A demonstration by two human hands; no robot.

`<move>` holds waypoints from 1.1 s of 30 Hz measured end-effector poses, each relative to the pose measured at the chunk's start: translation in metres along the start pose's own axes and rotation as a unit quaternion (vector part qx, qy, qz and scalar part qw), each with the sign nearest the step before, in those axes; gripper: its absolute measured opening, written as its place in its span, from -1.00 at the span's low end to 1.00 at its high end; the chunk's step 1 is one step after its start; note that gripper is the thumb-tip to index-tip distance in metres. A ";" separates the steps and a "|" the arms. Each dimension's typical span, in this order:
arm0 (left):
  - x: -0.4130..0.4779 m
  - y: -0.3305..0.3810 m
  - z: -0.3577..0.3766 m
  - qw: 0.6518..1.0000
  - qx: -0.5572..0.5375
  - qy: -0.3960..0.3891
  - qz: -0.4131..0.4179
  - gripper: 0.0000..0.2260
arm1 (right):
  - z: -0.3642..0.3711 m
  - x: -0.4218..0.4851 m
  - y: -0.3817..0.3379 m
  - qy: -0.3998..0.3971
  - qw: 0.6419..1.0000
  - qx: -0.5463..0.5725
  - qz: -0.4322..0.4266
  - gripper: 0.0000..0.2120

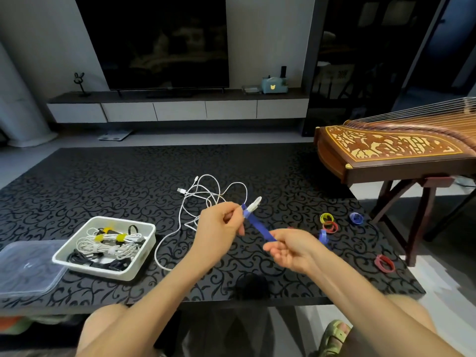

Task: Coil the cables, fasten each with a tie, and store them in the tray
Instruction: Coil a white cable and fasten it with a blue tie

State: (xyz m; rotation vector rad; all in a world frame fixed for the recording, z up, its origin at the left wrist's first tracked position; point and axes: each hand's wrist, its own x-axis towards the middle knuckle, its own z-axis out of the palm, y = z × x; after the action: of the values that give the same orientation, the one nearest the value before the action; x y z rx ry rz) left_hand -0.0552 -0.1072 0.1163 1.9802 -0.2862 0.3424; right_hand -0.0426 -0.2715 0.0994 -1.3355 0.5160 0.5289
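A loose white cable (206,194) sprawls over the black patterned table (103,181). My left hand (219,225) pinches one end of that cable, lifted above the table, with a blue tie (258,226) looped round it. The tie's free end runs down to my right hand (291,249), which holds it between thumb and fingers. A white tray (148,251) at the left holds several coiled cables, white and black, some bound with yellow ties.
Spare rolled ties lie at the right: yellow (326,217), red (330,227), blue (356,218), another blue (323,237) and red (384,263) near the edge. A clear lid (28,267) lies left of the tray. A wooden zither (401,150) stands at the right.
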 end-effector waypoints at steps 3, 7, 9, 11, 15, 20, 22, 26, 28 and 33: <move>-0.005 0.005 0.005 0.990 -0.116 -0.033 -0.077 -0.71 | -0.007 0.003 0.013 -0.004 0.999 0.038 0.034 -0.80; -0.009 0.015 0.011 0.941 -0.277 -0.092 -0.170 -0.69 | -0.009 0.006 0.009 -0.001 0.998 0.058 0.032 -0.82; -0.008 0.019 0.012 0.906 -0.349 -0.111 -0.212 -0.70 | -0.009 0.007 0.007 0.007 0.998 0.058 0.024 -0.82; -0.006 0.022 0.014 0.838 -0.455 -0.120 -0.275 -0.76 | -0.007 0.009 0.009 0.011 0.998 0.059 0.025 -0.81; -0.008 0.025 0.018 0.710 -0.601 -0.104 -0.353 -0.92 | -0.008 0.014 0.014 0.003 0.996 0.076 0.037 -0.81; -0.012 0.024 0.021 0.660 -0.629 -0.086 -0.402 -0.81 | -0.010 0.019 0.009 -0.003 0.997 0.079 0.023 -0.85; -0.013 0.027 0.024 0.662 -0.627 -0.081 -0.404 -0.85 | -0.008 0.021 0.008 -0.011 0.996 0.088 0.021 -0.86; -0.013 0.031 0.028 0.686 -0.614 -0.094 -0.379 -0.92 | -0.004 0.024 0.009 -0.012 0.994 0.103 0.025 -0.78; -0.012 0.031 0.023 0.744 -0.563 -0.122 -0.338 -0.95 | -0.002 0.020 0.012 -0.014 0.993 0.116 0.029 -0.80; -0.008 0.026 0.006 0.917 -0.332 -0.128 -0.182 -0.79 | -0.004 -0.019 0.033 -0.052 0.999 0.012 0.013 -0.76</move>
State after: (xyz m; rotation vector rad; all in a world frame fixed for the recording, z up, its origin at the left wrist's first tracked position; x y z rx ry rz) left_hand -0.0712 -0.1233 0.1323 1.3557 -0.1609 -0.2401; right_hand -0.0788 -0.2712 0.0855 -1.2728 0.4545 0.6084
